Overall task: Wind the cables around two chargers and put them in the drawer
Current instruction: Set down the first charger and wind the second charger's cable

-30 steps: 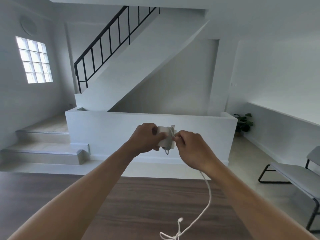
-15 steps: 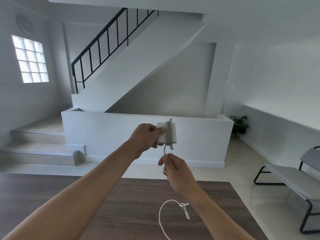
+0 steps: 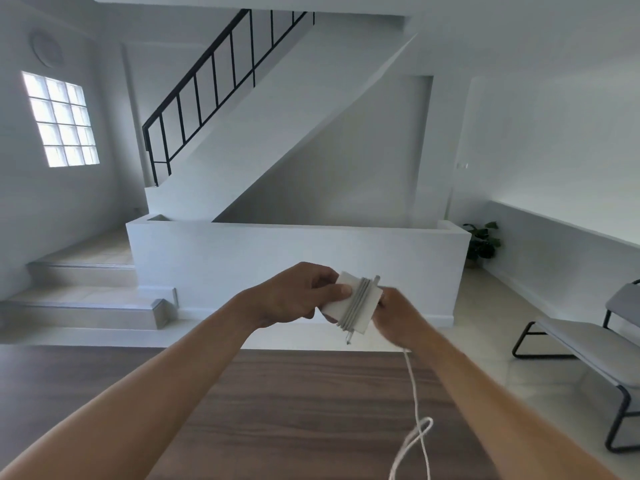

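A white square charger (image 3: 367, 313) is held up at chest height over the dark wooden table (image 3: 277, 410). My left hand (image 3: 294, 296) grips its left side, thumb on the front face. Several turns of white cable (image 3: 358, 306) lie around its middle. My right hand (image 3: 398, 317) sits behind the charger's right edge and holds the loose cable, which hangs down from under that hand and loops near the table's right edge (image 3: 415, 441). No second charger or drawer is in view.
A grey bench with black legs (image 3: 588, 348) stands on the right by the wall. A low white wall (image 3: 298, 265) and a staircase lie beyond the table. A potted plant (image 3: 483, 240) stands in the far right corner.
My right hand rose from below the charger to its right edge, carrying the cable round. The charger now tilts, with more turns on it, and the hanging cable has shifted right.
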Action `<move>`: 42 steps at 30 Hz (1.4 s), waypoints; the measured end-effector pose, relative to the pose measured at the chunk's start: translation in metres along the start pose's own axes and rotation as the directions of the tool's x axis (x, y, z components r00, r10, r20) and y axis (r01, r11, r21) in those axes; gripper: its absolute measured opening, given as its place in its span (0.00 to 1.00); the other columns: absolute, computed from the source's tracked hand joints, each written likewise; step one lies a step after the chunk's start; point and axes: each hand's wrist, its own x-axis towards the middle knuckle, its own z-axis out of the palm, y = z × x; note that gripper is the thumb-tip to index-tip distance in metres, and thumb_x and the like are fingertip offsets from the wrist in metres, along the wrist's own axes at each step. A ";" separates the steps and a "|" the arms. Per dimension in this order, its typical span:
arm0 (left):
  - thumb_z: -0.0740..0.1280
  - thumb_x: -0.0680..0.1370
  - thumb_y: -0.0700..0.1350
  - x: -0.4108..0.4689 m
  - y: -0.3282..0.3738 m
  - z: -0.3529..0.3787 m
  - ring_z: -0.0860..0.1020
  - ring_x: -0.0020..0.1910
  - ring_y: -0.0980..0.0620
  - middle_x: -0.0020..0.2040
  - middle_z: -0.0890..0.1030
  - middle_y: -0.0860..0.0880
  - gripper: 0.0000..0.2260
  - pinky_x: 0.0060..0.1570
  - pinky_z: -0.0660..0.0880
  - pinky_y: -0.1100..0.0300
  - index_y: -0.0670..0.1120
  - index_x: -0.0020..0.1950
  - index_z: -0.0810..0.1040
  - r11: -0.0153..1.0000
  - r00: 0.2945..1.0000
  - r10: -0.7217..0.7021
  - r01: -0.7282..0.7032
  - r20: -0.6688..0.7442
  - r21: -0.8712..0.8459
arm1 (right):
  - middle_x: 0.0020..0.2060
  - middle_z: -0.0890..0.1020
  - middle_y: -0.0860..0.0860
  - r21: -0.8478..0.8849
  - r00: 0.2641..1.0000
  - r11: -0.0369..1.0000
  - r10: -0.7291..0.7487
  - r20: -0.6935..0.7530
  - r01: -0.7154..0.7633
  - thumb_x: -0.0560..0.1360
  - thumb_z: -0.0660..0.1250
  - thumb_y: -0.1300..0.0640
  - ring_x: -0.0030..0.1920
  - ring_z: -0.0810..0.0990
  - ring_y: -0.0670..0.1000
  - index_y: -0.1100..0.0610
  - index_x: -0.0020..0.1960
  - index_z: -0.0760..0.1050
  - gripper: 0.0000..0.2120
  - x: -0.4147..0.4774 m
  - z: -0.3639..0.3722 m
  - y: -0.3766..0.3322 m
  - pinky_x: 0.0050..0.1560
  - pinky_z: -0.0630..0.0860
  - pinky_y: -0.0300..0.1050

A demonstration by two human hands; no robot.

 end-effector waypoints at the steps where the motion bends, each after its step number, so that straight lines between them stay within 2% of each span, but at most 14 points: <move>1: 0.64 0.81 0.49 -0.002 -0.001 -0.001 0.72 0.27 0.62 0.33 0.78 0.60 0.08 0.33 0.68 0.64 0.46 0.46 0.78 0.998 1.000 -0.008 0.008 -0.007 0.067 | 0.32 0.78 0.57 -0.019 1.000 1.000 -0.020 0.018 0.020 0.78 0.60 0.60 0.33 0.71 0.48 0.59 0.37 0.77 0.13 0.003 -0.012 -0.004 0.37 0.70 0.49; 3: 0.65 0.81 0.50 -0.004 -0.005 -0.007 0.74 0.28 0.64 0.40 0.80 0.59 0.09 0.35 0.69 0.63 0.46 0.54 0.80 0.990 1.000 -0.012 0.015 -0.021 0.139 | 0.31 0.78 0.50 -0.072 0.998 0.996 -0.045 0.051 0.049 0.79 0.63 0.57 0.34 0.73 0.47 0.51 0.34 0.78 0.15 0.005 -0.033 -0.016 0.39 0.70 0.45; 5: 0.65 0.80 0.50 -0.007 -0.009 -0.012 0.74 0.31 0.64 0.44 0.81 0.57 0.10 0.35 0.69 0.67 0.46 0.56 0.80 0.985 1.000 -0.019 0.016 0.015 0.172 | 0.36 0.81 0.49 -0.145 0.995 0.988 -0.048 0.082 0.060 0.78 0.65 0.51 0.38 0.77 0.47 0.51 0.39 0.82 0.12 0.005 -0.048 -0.029 0.41 0.71 0.42; 8: 0.66 0.80 0.51 -0.004 -0.014 -0.011 0.75 0.33 0.67 0.48 0.82 0.55 0.08 0.36 0.68 0.73 0.49 0.54 0.81 0.962 0.999 0.002 -0.012 0.038 0.271 | 0.38 0.83 0.52 -0.221 0.993 0.971 -0.074 0.096 0.093 0.77 0.66 0.48 0.41 0.80 0.51 0.51 0.42 0.84 0.12 0.003 -0.057 -0.049 0.45 0.75 0.47; 11: 0.68 0.78 0.53 0.002 -0.018 -0.015 0.75 0.33 0.68 0.50 0.82 0.54 0.11 0.42 0.69 0.66 0.48 0.55 0.81 0.922 0.999 0.015 0.006 -0.052 0.388 | 0.25 0.78 0.46 -0.282 0.993 0.952 -0.110 0.052 0.120 0.77 0.64 0.49 0.28 0.74 0.44 0.53 0.41 0.84 0.12 -0.003 -0.055 -0.066 0.34 0.70 0.43; 13: 0.68 0.77 0.53 0.004 -0.018 -0.019 0.75 0.33 0.66 0.50 0.83 0.53 0.12 0.41 0.69 0.64 0.48 0.55 0.81 0.909 0.993 0.022 0.027 -0.112 0.415 | 0.21 0.74 0.43 -0.331 0.991 0.935 -0.135 0.002 0.128 0.78 0.63 0.51 0.25 0.71 0.42 0.53 0.42 0.84 0.13 -0.007 -0.051 -0.075 0.31 0.66 0.40; 17: 0.68 0.77 0.53 0.008 -0.020 -0.024 0.80 0.35 0.57 0.47 0.83 0.50 0.13 0.36 0.72 0.63 0.44 0.51 0.81 0.901 0.968 0.045 0.067 -0.247 0.429 | 0.36 0.82 0.47 -0.396 0.978 0.903 -0.204 -0.050 0.168 0.79 0.59 0.51 0.37 0.78 0.51 0.54 0.46 0.83 0.14 -0.016 -0.039 -0.082 0.40 0.76 0.48; 19: 0.68 0.77 0.53 0.011 -0.021 -0.025 0.83 0.35 0.52 0.44 0.84 0.47 0.15 0.33 0.72 0.63 0.41 0.48 0.81 0.928 0.934 0.021 0.115 -0.356 0.355 | 0.34 0.82 0.49 -0.384 0.975 0.908 -0.212 -0.071 0.170 0.79 0.58 0.51 0.35 0.78 0.52 0.56 0.45 0.82 0.15 -0.021 -0.033 -0.083 0.39 0.77 0.49; 21: 0.67 0.78 0.52 0.014 -0.019 -0.026 0.82 0.31 0.51 0.39 0.85 0.45 0.16 0.30 0.70 0.63 0.39 0.45 0.80 0.977 0.899 -0.075 0.153 -0.431 0.149 | 0.26 0.76 0.43 -0.338 0.975 0.926 -0.208 -0.081 0.169 0.80 0.57 0.53 0.28 0.73 0.44 0.56 0.44 0.81 0.16 -0.027 -0.027 -0.081 0.32 0.71 0.42; 23: 0.66 0.78 0.52 0.016 -0.014 -0.027 0.78 0.28 0.53 0.36 0.84 0.43 0.16 0.30 0.69 0.63 0.39 0.44 0.80 0.987 0.874 -0.156 0.155 -0.461 -0.041 | 0.21 0.73 0.42 -0.215 0.978 0.964 -0.181 -0.105 0.155 0.80 0.56 0.54 0.23 0.69 0.44 0.54 0.44 0.80 0.15 -0.033 -0.019 -0.078 0.27 0.63 0.35; 28: 0.67 0.78 0.51 0.023 0.005 -0.027 0.83 0.34 0.48 0.38 0.84 0.44 0.13 0.35 0.73 0.62 0.41 0.43 0.79 0.928 0.834 -0.263 0.080 -0.486 -0.364 | 0.24 0.73 0.41 0.033 0.984 0.986 -0.159 -0.079 0.162 0.81 0.56 0.55 0.26 0.70 0.42 0.50 0.42 0.77 0.13 -0.041 0.014 -0.065 0.30 0.65 0.32; 35: 0.66 0.79 0.50 0.023 0.012 -0.014 0.83 0.34 0.49 0.45 0.85 0.44 0.16 0.33 0.71 0.62 0.37 0.53 0.82 0.917 0.898 -0.212 0.047 -0.385 -0.396 | 0.25 0.70 0.44 0.169 0.992 0.980 -0.096 -0.080 0.108 0.81 0.56 0.55 0.23 0.66 0.42 0.53 0.43 0.75 0.12 -0.032 0.026 -0.036 0.28 0.62 0.32; 38: 0.65 0.81 0.49 0.018 0.014 -0.011 0.82 0.34 0.51 0.41 0.83 0.45 0.15 0.33 0.69 0.63 0.38 0.51 0.82 0.949 0.939 -0.118 0.011 -0.324 -0.314 | 0.27 0.71 0.45 0.149 0.990 0.984 -0.079 -0.121 0.097 0.81 0.58 0.55 0.25 0.67 0.42 0.50 0.40 0.75 0.13 -0.021 0.014 -0.024 0.28 0.63 0.33; 42: 0.64 0.81 0.48 0.010 0.013 -0.013 0.78 0.31 0.56 0.33 0.79 0.52 0.13 0.31 0.66 0.63 0.40 0.44 0.79 0.972 0.982 0.013 -0.056 -0.187 -0.227 | 0.29 0.73 0.47 0.041 0.989 0.996 -0.069 -0.131 0.075 0.80 0.59 0.57 0.28 0.68 0.44 0.49 0.34 0.72 0.16 -0.005 -0.012 -0.014 0.34 0.64 0.43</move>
